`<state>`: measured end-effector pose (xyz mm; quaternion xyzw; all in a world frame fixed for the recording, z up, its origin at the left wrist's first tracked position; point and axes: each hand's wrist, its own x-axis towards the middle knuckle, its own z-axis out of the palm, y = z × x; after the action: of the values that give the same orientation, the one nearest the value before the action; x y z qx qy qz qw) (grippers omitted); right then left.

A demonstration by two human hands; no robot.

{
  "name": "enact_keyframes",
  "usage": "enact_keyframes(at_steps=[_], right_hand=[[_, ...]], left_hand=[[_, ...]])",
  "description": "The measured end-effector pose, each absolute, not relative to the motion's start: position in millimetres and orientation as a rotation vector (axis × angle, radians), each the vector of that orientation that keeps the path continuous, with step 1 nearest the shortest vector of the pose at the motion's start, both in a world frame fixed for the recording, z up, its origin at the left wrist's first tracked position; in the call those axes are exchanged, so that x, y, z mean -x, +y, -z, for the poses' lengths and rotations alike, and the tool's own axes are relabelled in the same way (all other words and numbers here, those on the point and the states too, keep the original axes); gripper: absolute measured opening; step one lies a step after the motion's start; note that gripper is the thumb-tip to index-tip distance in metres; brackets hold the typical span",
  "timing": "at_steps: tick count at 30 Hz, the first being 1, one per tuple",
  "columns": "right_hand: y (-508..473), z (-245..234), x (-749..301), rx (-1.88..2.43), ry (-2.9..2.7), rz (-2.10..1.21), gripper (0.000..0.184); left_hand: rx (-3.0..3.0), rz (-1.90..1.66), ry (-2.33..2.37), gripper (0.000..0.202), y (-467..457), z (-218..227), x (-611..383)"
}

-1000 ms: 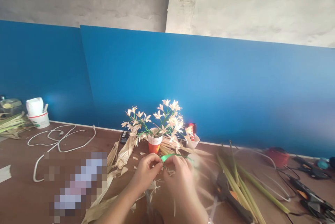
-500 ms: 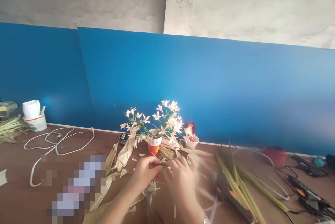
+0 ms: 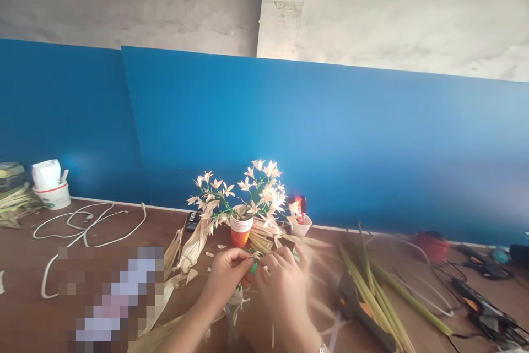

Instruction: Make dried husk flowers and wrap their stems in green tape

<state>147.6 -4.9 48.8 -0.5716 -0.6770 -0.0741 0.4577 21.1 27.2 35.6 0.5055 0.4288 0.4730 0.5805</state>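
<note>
The left hand (image 3: 227, 276) pinches a green strip (image 3: 253, 266) between thumb and forefinger, above the worktop (image 3: 25, 320). The right hand (image 3: 285, 287) is bent in close on the strip's 4 o'clock side; its own back hides whether those fingers grasp anything, so I cannot tell.

Taking the strip as the dial's centre, with 12 straight ahead, a stack of paper cups (image 3: 241, 234), orange-red below white rims, stands upright between 11 and 12. It holds green stems bearing cream flowers (image 3: 264, 190) that spread well past its rim. Between 1 and 2, a small white bowl (image 3: 301, 226) holds an upright red object (image 3: 299, 207) I cannot identify.

Toward 10, well apart, a white tub (image 3: 53, 196) with a red band contains a crumpled white piece (image 3: 46, 175) and a stick (image 3: 64, 175). Beyond it, at the edge of view, sits a clear container (image 3: 11, 174); something yellowish shows in it. Just short of 3, a red container (image 3: 432, 246) is blurred, its contents unclear.
</note>
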Motion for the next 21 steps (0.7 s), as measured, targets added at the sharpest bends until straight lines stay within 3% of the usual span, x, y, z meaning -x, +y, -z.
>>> enact_keyframes(at_steps=[4,8,10,13,21], right_hand=[[-4.3,-54.7,-151.1,1.538,-1.621,-0.184,0.015],[1.8,-55.6,-162.0,1.541,-1.463,-1.112,0.014],[4.0,-55.7,-167.0,1.429,-1.322,-1.425,0.014],[3.1,-58.7,-170.8,1.363,-1.212,-1.581,0.017],[1.4,-61.8,-171.3,1.321,-1.288,-1.598,0.025]], left_hand=[[-1.124,-1.073,0.909,0.027,25.6,-39.2,-16.8],[-1.141,-1.000,0.825,0.030,24.7,-41.1,-10.7],[-1.130,-0.972,0.790,0.030,24.3,-41.4,-8.9],[-1.074,-0.942,0.766,0.031,23.8,-41.8,-7.6],[-1.125,-0.912,0.726,0.028,25.8,-38.3,-7.4]])
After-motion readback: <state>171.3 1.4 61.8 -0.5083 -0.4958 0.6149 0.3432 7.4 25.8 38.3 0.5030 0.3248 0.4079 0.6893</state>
